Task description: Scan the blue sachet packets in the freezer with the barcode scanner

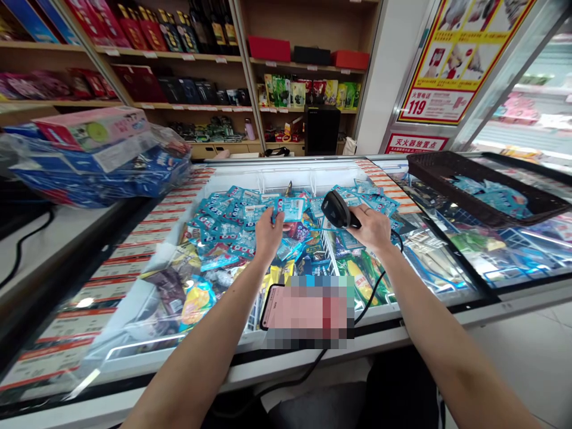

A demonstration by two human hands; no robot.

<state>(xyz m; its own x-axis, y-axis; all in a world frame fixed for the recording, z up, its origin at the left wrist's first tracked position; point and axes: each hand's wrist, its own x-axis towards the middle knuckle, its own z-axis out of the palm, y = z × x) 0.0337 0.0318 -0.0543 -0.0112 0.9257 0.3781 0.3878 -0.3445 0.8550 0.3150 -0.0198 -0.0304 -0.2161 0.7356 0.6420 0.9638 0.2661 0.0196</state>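
My left hand (269,233) pinches the left end of a small light-blue packet (290,208), held flat with a white label area showing. My right hand (372,227) is wrapped around the handle of a black barcode scanner (336,208). The scanner's head points left, toward the packet but apart from it. From its handle a black cable (374,292) runs down to the front edge. Beneath both hands, many similar blue packets (223,208) lie heaped on the glass top of a chest freezer (134,298). Wrapped ice creams (196,298) show through the glass.
A phone (277,307), partly blurred out, lies at the freezer's front edge. To the right, a dark brown tray (429,164) holds more blue packets. Plastic-wrapped boxes (102,155) are stacked at left. Shelves of goods (179,53) stand behind.
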